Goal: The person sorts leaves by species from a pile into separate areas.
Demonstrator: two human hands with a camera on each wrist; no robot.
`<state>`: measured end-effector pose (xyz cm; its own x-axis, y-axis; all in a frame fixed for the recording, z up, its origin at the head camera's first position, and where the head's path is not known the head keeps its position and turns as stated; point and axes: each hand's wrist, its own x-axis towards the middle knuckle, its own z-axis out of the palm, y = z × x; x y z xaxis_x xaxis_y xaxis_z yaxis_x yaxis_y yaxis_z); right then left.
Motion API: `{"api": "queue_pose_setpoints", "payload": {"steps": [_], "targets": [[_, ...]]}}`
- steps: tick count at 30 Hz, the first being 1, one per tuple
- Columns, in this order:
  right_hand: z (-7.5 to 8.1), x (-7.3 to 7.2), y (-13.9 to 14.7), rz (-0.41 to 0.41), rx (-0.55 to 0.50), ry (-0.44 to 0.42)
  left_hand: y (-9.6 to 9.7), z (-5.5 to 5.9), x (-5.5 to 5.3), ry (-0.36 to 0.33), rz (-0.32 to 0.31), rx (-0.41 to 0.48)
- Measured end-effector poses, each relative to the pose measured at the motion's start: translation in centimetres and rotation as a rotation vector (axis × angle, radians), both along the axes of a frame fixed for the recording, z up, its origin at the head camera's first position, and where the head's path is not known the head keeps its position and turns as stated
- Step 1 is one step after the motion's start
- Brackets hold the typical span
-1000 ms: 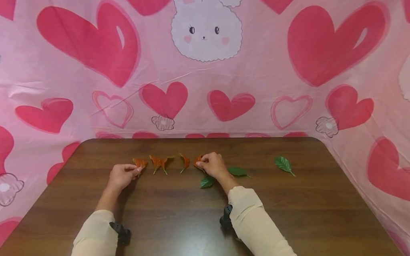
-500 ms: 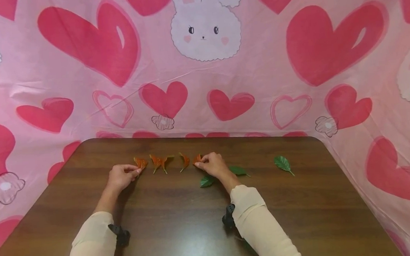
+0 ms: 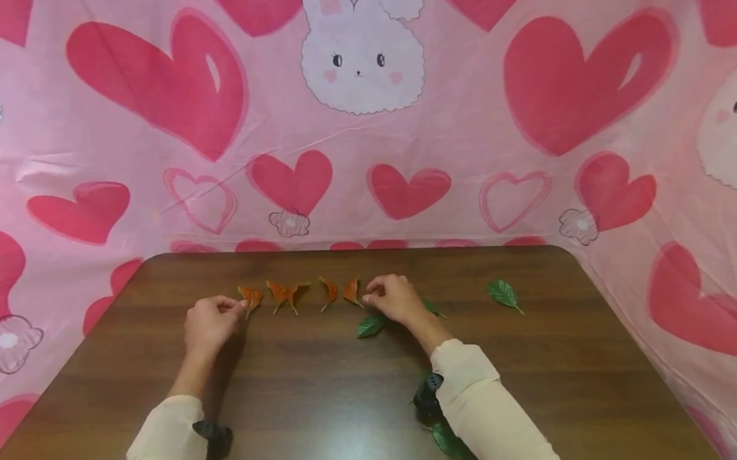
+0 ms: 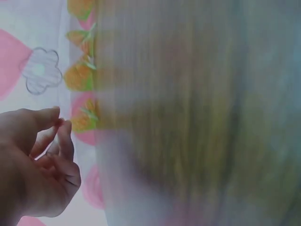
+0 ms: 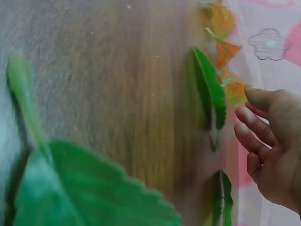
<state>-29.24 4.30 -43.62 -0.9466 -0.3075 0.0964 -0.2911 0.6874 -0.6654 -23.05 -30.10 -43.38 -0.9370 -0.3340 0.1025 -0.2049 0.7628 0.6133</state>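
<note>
Several orange-brown leaves stand in a row near the table's far side. At the row's left end is one orange leaf (image 3: 252, 299), and the fingertips of my left hand (image 3: 210, 328) are right beside its edge. In the left wrist view, the thumb and fingers are loosely bent, and the orange leaf (image 4: 83, 121) stands just past their tips. The row's rightmost orange leaf (image 3: 351, 291) is next to the fingertips of my right hand (image 3: 400, 301), a small gap apart. The right wrist view shows that hand's fingers loosely bent with nothing held.
Green leaves lie around the right arm: one green leaf (image 3: 369, 327) below the right hand, another (image 3: 502, 292) farther right, and one (image 3: 448, 440) partly under the forearm. The brown wooden table (image 3: 329, 392) ends at a pink heart-print cloth (image 3: 342, 138).
My right hand has let go of the rightmost orange leaf and drawn back to the right. The left hand has loosened its pinch on the leftmost leaf and shifted slightly left.
</note>
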Motion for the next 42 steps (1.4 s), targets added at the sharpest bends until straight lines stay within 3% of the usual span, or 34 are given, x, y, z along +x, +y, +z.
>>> {"api": "queue_pose_setpoints", "payload": {"steps": [11, 20, 28, 42], "targets": [[1.0, 0.7, 3.9, -0.031, -0.049, 0.061, 2.4, 0.5, 0.3, 0.04, -0.038, 0.039], [0.8, 1.3, 7.3, -0.09, -0.082, 0.037, 4.7, 0.7, -0.3, 0.094, -0.143, 0.063], [0.6, 1.9, 9.4, -0.125, -0.08, 0.017, 6.9, 0.0, -0.9, 0.082, -0.22, 0.053], [-0.2, 2.9, 12.4, -0.17, -0.056, 0.01, 13.3, 0.0, -1.4, 0.055, -0.361, 0.027]]}}
